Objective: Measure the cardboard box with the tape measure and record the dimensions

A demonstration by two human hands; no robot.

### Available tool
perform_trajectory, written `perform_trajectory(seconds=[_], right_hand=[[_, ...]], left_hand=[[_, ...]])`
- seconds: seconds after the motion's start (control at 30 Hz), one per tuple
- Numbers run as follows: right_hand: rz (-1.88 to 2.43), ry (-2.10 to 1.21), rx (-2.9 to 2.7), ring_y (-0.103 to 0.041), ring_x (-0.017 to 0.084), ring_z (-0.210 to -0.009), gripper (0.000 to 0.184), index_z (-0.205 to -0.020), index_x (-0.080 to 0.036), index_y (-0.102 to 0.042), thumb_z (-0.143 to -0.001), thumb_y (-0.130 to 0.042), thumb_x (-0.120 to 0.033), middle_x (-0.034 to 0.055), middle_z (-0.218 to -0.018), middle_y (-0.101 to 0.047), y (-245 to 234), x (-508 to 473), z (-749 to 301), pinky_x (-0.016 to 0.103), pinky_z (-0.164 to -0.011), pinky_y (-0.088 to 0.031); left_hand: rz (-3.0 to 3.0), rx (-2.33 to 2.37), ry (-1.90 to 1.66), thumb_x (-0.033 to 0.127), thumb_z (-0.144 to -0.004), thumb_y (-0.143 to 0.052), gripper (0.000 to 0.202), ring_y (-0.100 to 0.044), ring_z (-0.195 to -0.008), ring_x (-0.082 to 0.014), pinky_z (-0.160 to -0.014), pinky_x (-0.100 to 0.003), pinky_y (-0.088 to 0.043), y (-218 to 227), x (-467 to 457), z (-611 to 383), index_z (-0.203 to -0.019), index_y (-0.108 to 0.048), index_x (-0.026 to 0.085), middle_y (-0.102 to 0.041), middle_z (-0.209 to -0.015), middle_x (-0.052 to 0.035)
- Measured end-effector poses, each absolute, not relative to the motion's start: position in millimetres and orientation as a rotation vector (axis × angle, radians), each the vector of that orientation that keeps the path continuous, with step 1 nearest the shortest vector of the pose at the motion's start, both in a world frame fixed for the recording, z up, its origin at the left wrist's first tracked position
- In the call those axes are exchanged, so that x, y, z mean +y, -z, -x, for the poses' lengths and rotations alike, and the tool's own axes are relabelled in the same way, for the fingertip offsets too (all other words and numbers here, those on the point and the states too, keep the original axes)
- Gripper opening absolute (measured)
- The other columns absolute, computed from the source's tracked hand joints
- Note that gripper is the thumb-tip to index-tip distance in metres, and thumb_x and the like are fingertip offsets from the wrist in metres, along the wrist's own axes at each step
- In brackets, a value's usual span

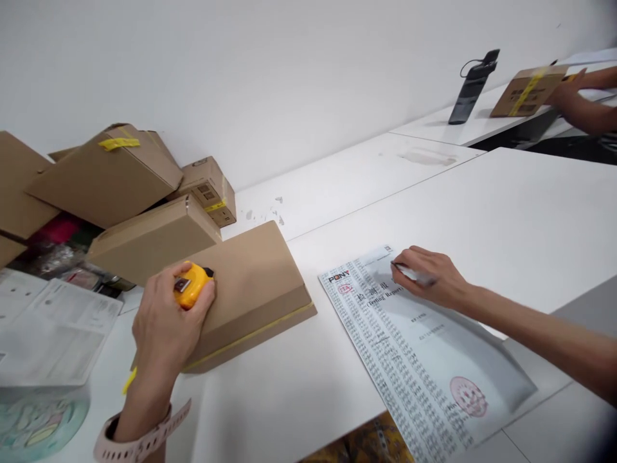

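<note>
My left hand (168,315) wraps round a yellow tape measure (193,286), held over the left end of a closed brown cardboard box (255,270) on the white table. A pink watch strap circles that wrist. My right hand (431,273) is closed on a pen (414,275), its dark tip near the top of a printed paper report (409,347). Rows of small characters, a red round stamp and the heading "Testing Report" show on the sheet. The paper's lower part reaches past the table edge.
Several cardboard boxes (110,173) are heaped at the left by the wall. White sheets (53,328) lie below them. A dark water bottle (472,90) stands at the back right, beside another box (527,93) touched by another person's hand (571,93).
</note>
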State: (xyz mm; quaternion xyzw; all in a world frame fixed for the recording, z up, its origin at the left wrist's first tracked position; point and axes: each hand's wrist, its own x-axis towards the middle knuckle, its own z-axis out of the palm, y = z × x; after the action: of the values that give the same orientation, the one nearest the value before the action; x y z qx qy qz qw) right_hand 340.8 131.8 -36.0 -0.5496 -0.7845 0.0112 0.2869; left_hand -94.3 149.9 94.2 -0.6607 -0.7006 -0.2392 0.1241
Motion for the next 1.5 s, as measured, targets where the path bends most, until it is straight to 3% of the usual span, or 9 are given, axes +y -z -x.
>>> perform_trajectory(seconds=[0.13,0.17,0.27,0.4,0.57,0.73,0.93,1.13,1.5], right_hand=[[1.517,-0.706,-1.479,-0.057,0.017,-0.063,0.026,-0.085,-0.023,-0.057,-0.101,-0.048,-0.041,0.0027,-0.077,-0.063,31.5,105.1,-317.1,0.032,-0.057,-0.045],[1.469,-0.851,-1.395,-0.058,0.017,-0.068,0.031,-0.082,-0.022,-0.060,-0.100,-0.051,-0.046,0.0045,-0.083,-0.064,32.1,102.0,-312.1,0.033,-0.062,-0.048],[1.374,-1.044,-1.346,-0.060,0.019,-0.080,0.043,-0.072,-0.019,-0.066,-0.095,-0.060,-0.055,0.0101,-0.101,-0.064,38.5,101.3,-305.3,0.035,-0.071,-0.051],[1.401,-1.060,-1.257,-0.053,0.014,-0.066,0.038,-0.080,-0.019,-0.064,-0.086,-0.071,-0.056,0.0045,-0.085,-0.061,54.4,105.5,-308.0,0.031,-0.057,-0.044],[1.493,-0.995,-1.276,-0.033,0.011,-0.053,0.033,-0.079,-0.023,-0.050,-0.094,-0.062,-0.049,-0.0076,-0.059,-0.040,60.4,102.2,-311.4,0.027,-0.048,-0.026],[1.513,-0.966,-1.439,-0.034,0.011,-0.054,0.028,-0.078,-0.023,-0.050,-0.097,-0.056,-0.044,-0.0057,-0.064,-0.042,51.0,99.7,-311.3,0.027,-0.049,-0.030],[1.447,-0.958,-1.419,-0.049,0.014,-0.064,0.024,-0.090,-0.023,-0.059,-0.094,-0.062,-0.047,0.0001,-0.076,-0.057,53.0,102.9,-308.1,0.029,-0.055,-0.043],[1.527,-0.927,-1.419,-0.033,0.011,-0.051,0.030,-0.076,-0.024,-0.048,-0.095,-0.060,-0.045,-0.0063,-0.060,-0.040,57.8,101.2,-306.9,0.027,-0.046,-0.029],[1.566,-0.884,-1.519,-0.035,0.011,-0.050,0.028,-0.074,-0.025,-0.045,-0.095,-0.058,-0.039,-0.0052,-0.061,-0.046,59.3,99.1,-304.5,0.027,-0.045,-0.030]], left_hand=[[1.890,-1.652,0.813,0.035,-0.091,-0.066,0.038,-0.060,-0.124,-0.0415,-0.106,-0.062,-0.044,-93.9,147.3,65.1,-0.118,-0.062,0.009,-0.067,-0.125,-0.0184],[1.902,-1.484,0.903,0.031,-0.090,-0.068,0.034,-0.061,-0.122,-0.0385,-0.107,-0.059,-0.045,-87.7,140.5,49.5,-0.116,-0.063,0.011,-0.068,-0.123,-0.0166],[2.364,-1.022,1.167,0.012,-0.090,-0.064,0.025,-0.069,-0.102,-0.0207,-0.091,-0.034,-0.055,-51.8,110.0,-12.6,-0.114,-0.062,0.015,-0.073,-0.107,-0.0076],[3.001,-0.923,0.883,0.016,-0.094,-0.054,0.019,-0.071,-0.085,-0.0210,-0.073,-0.034,-0.060,8.1,72.8,-92.9,-0.110,-0.063,0.014,-0.076,-0.101,-0.0081],[2.925,-1.140,0.294,0.042,-0.091,-0.067,0.060,-0.072,-0.093,-0.0258,-0.069,-0.037,-0.062,42.9,58.0,-130.9,-0.136,-0.055,0.004,-0.058,-0.146,-0.0218],[2.812,-1.119,0.304,0.046,-0.096,-0.055,0.057,-0.072,-0.093,-0.0246,-0.068,-0.035,-0.059,46.5,56.4,-131.5,-0.137,-0.057,0.007,-0.056,-0.149,-0.0200],[2.826,-1.108,0.303,0.047,-0.091,-0.061,0.056,-0.069,-0.074,-0.0220,-0.056,-0.035,-0.054,47.1,58.4,-134.8,-0.130,-0.062,0.008,-0.060,-0.145,-0.0210],[2.873,-1.074,0.300,0.046,-0.091,-0.060,0.056,-0.068,-0.073,-0.0231,-0.052,-0.035,-0.051,46.1,61.4,-135.1,-0.130,-0.062,0.006,-0.064,-0.137,-0.0223],[2.857,-1.062,0.293,0.045,-0.093,-0.055,0.051,-0.066,-0.068,-0.0220,-0.051,-0.034,-0.050,45.9,63.5,-135.4,-0.128,-0.062,0.008,-0.065,-0.135,-0.0213]])
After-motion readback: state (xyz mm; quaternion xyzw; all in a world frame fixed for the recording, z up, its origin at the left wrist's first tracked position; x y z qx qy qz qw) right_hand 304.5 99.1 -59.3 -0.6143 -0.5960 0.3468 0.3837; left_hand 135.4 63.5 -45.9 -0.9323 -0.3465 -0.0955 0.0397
